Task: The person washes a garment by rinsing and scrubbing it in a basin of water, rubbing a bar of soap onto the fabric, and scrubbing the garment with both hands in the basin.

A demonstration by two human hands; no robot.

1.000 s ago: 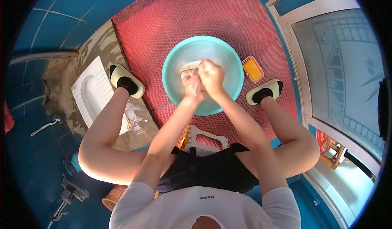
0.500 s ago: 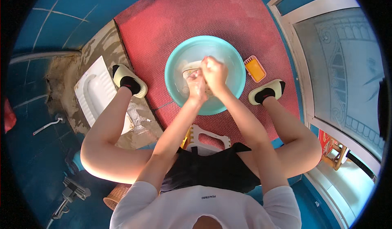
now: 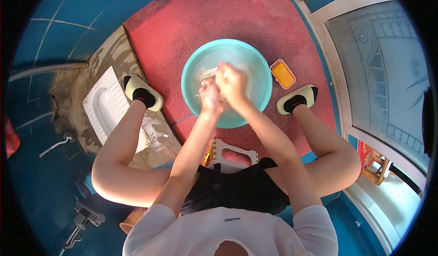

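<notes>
"One turquoise basin (image 3: pixel 185 73): why central?"

"Presumably for equal reach from either side. A pale, dark-edged item (image 3: pixel 209 74) lies in its left half."

"Grip state?"

"Left hand (image 3: pixel 211 96) and right hand (image 3: pixel 231 83), both curled, press together; blur prevents telling whether they pinch the item."

"Yellow block (image 3: pixel 284 76), right?"

"Its pink dish (image 3: pixel 275 68) presumably keeps it off the mat (image 3: pixel 219 9), yet near."

The left grip (image 3: pixel 211 98) and right grip (image 3: pixel 232 84) are sitting close together inside a turquoise basin (image 3: pixel 263 84), a pale, dark-edged item (image 3: pixel 209 73) showing just beyond the left one. Beneath them a red mat (image 3: pixel 214 16) is carrying the basin, to their right a pink tray (image 3: pixel 275 66) is holding an orange block (image 3: pixel 284 76), and to their left a squat toilet (image 3: pixel 106 103) is lying.
</notes>
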